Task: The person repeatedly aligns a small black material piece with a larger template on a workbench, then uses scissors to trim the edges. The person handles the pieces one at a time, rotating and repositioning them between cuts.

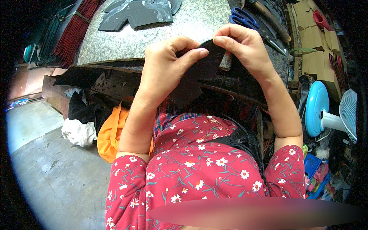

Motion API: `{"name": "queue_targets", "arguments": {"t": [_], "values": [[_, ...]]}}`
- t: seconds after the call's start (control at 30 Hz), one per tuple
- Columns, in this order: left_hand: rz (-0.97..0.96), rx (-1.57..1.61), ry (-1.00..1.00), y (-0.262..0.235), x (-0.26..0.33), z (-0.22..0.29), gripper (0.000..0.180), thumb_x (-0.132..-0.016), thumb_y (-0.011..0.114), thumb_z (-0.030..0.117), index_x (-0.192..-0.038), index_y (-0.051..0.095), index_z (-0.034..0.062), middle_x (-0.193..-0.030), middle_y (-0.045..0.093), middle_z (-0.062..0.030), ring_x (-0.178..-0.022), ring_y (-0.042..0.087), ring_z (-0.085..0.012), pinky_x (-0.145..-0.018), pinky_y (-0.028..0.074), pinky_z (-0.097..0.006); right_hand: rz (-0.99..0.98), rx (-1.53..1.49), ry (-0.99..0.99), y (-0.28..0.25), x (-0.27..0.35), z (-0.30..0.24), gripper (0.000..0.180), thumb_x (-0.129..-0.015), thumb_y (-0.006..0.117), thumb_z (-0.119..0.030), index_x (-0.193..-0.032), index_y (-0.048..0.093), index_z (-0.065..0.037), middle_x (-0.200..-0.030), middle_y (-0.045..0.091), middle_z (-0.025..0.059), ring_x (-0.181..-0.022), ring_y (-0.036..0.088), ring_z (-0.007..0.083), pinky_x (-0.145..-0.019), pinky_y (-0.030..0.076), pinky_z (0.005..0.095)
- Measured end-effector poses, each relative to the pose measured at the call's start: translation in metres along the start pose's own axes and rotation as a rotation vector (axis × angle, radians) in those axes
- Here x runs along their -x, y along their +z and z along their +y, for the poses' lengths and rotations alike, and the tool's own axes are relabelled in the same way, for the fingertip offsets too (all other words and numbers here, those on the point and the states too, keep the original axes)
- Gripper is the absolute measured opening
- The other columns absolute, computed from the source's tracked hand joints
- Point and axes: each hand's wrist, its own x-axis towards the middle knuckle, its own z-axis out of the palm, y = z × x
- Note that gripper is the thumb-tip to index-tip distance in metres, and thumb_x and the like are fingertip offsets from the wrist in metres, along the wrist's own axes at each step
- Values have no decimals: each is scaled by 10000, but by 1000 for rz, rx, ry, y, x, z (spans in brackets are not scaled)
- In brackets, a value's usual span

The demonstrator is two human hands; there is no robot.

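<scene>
Both hands pinch one black leather piece (199, 73) at its top edge, left hand (168, 65) beside right hand (245, 46), apparently keeping it taut above the stone slab (153, 38).

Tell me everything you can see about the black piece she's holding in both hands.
The flat black curved-edged piece of sheet material looks thin, matte and flexible, like leather or rubber. It is held up above the lap, before the stone-topped workbench. The left hand pinches its left side; the right hand grips its top edge.
</scene>
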Motion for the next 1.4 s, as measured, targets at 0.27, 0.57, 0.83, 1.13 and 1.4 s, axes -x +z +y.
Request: {"name": "queue_targets", "arguments": {"t": [0.27,0.57,0.83,1.13,1.4], "values": [[-17,-258,255,1,-2,0,132,-852,773,138,-908,731,26,-756,706,-31,-695,632,-84,-646,501,-249,-46,468,-430,-1,3,-4,140,-894,707,-162,-910,686,-24,-820,651,100,-776,647,234,-703,508,300],[14,-53,90,-1,-4,-4,176,-828,786,170,-914,714,35,-773,711,-100,-690,685,-171,-647,515,-303,9,303,-267,-2,-2,5,172,-902,707,-210,-984,728,-61,-878,686,87,-821,662,219,-745,516,305],[7,-1,116,1,0,-1,219,-818,794,100,-1001,695,32,-872,709,-57,-796,639,-98,-741,511,-273,11,475,-426,-4,1,-2,110,-905,671,-102,-924,665,6,-855,643,97,-813,632,225,-746,497,309],[48,-113,64,-22,-14,-22,340,-886,719,116,-1194,628,3,-1016,716,-137,-908,667,-170,-842,512,-302,215,968,-276,-89,-29,29,282,-987,590,-305,-1047,735,-70,-1085,680,105,-1003,637,260,-919,492,368],[-39,-374,258,-32,-28,-41,478,-838,733,196,-1292,622,98,-1016,705,-164,-833,673,-270,-772,521,-358,497,1441,20,-133,-56,69,422,-888,683,-434,-1178,675,-127,-1202,639,112,-1114,621,319,-939,502,440]]}}
